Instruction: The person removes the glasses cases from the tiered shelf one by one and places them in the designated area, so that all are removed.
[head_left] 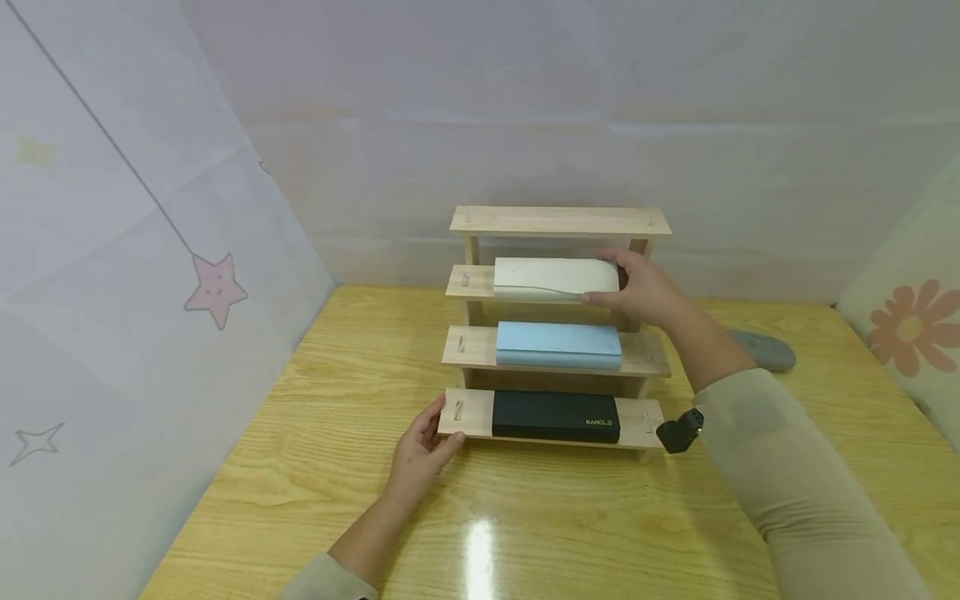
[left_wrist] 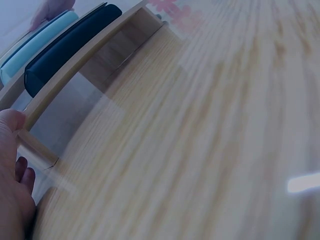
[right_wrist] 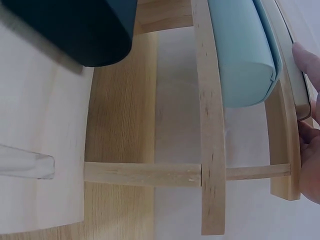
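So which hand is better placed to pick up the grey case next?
Likely the right hand, once it lets go of the white case: the grey case lies right of the rack, while the left hand grips the rack's bottom left end.

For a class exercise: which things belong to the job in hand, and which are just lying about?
In the job:
wooden stand, gripped by left hand
white case, held by right hand
blue case, black case, on its tiers

Apparently lying about:
grey case, on the table
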